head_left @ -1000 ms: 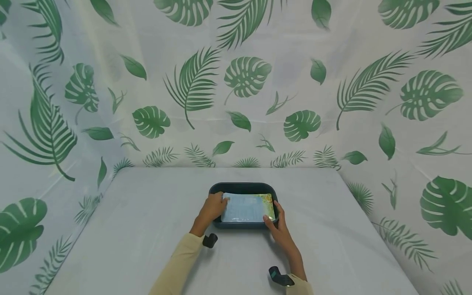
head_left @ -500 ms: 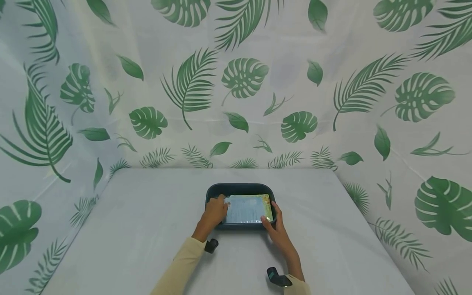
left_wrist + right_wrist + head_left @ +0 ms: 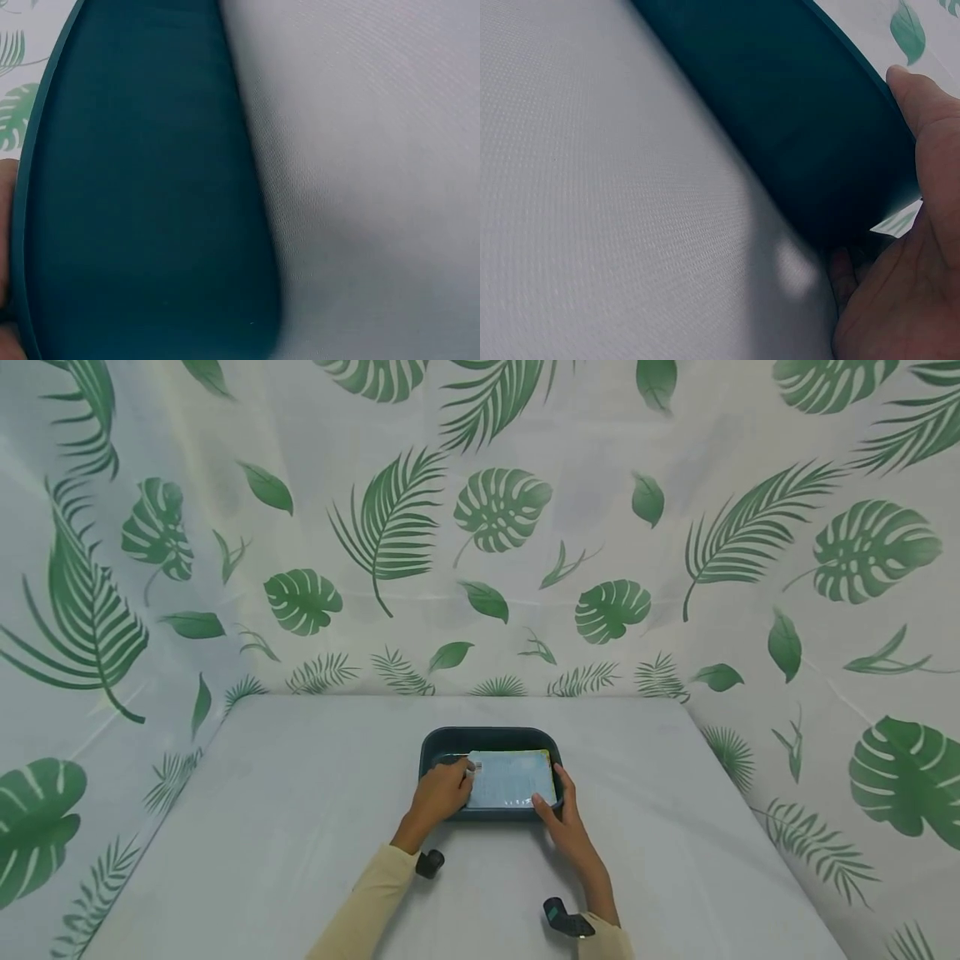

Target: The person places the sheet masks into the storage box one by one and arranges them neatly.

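Observation:
A dark teal rectangular tub (image 3: pixel 491 816) stands on the white-covered table, with a flat light blue printed packet (image 3: pixel 513 781) lying inside. A thin yellow-green strip shows along the packet's top and right edges. My left hand (image 3: pixel 442 789) reaches over the tub's left front and holds the packet's left end, fingers curled near a small barcode. At the right front corner, my right hand (image 3: pixel 564 810) grips the tub, thumb at the front rim and fingers along the right side. The right wrist view shows that thumb (image 3: pixel 915 94) on the rim of the tub (image 3: pixel 795 112).
The white table (image 3: pixel 300 827) spreads around the tub. Behind it and at both sides hang white sheets with green leaf prints (image 3: pixel 502 510). A dark wrist camera (image 3: pixel 430 864) sits at the left cuff, another wrist camera (image 3: pixel 567 920) at the right.
My left hand has moved right, and the packet's blue face has shifted right with it. Less yellow-green shows at its right end. More of the tub's left floor shows; the right hand keeps its place.

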`<state>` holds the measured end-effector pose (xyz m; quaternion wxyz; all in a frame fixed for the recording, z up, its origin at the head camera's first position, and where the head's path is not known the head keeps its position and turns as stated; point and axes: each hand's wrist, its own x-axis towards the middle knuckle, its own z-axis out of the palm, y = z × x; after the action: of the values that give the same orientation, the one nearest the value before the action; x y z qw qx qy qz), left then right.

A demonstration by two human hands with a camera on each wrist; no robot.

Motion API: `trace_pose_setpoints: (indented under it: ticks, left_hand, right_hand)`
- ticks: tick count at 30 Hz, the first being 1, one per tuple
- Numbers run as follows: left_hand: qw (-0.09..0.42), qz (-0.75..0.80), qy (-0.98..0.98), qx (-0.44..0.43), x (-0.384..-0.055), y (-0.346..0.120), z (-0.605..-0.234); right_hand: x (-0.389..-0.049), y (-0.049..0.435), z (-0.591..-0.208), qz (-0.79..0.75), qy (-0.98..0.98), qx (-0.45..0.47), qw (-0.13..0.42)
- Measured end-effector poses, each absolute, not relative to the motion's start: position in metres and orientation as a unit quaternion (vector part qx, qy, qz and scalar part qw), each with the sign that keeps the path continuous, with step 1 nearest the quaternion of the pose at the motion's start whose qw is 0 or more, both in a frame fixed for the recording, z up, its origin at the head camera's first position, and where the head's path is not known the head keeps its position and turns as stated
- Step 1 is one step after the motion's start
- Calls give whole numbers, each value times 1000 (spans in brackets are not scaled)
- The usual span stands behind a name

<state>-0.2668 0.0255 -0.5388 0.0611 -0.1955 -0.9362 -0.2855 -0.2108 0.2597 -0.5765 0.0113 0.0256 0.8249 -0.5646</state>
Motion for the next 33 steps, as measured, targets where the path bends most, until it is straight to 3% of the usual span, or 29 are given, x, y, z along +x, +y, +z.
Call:
trace_pose_setpoints:
  ticks: [11,33]
  left_hand:
    - [72,-295,-939,-162,-267,29,-541]
    - [80,-345,-914,-196,-267,22,-543]
  right_hand:
    - [-209,259,-576,-559,829,32,10]
    - [-210,260,-578,-553,833,37,9]
